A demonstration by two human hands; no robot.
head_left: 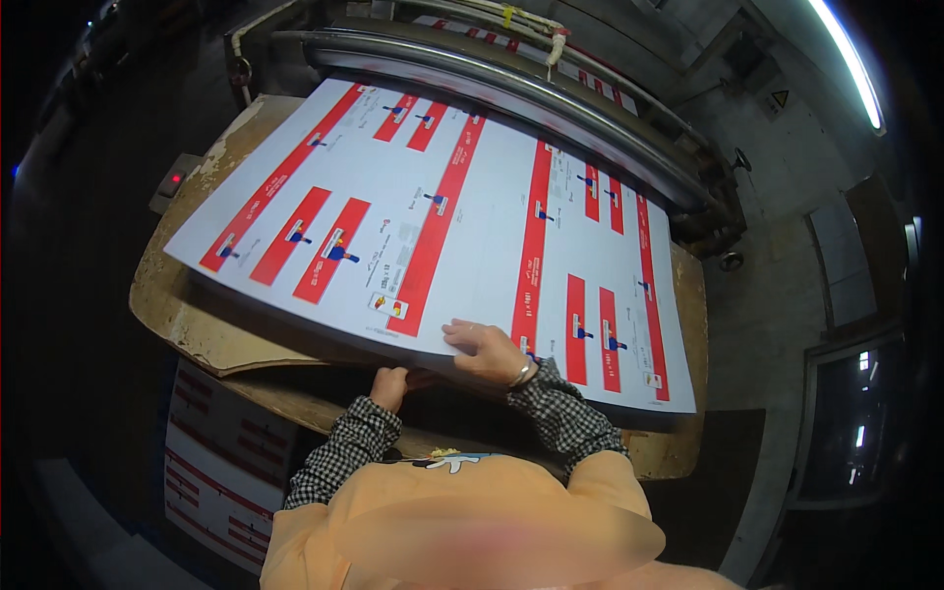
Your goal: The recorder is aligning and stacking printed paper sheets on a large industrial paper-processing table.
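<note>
A large white printed sheet [482, 246] with red bands and small blue figures lies before me, its far edge at the metal rollers [511, 93]. My right hand [484, 354] is on its near edge, fingers bent over the top face and the palm against the rim. Just left of it, my left hand [391, 386] is closed at the same edge, below the sheet's face. Its fingertips go under the edge, so what they hold is hidden. Beneath the sheet is a worn wooden board [236, 344].
More printed sheets [211, 472] are lower down at the left. A small box with a red light [175, 182] sits by the board's left side. Pipes [511, 15] run above the rollers. Handwheels [730, 262] stick out at the machine's right end.
</note>
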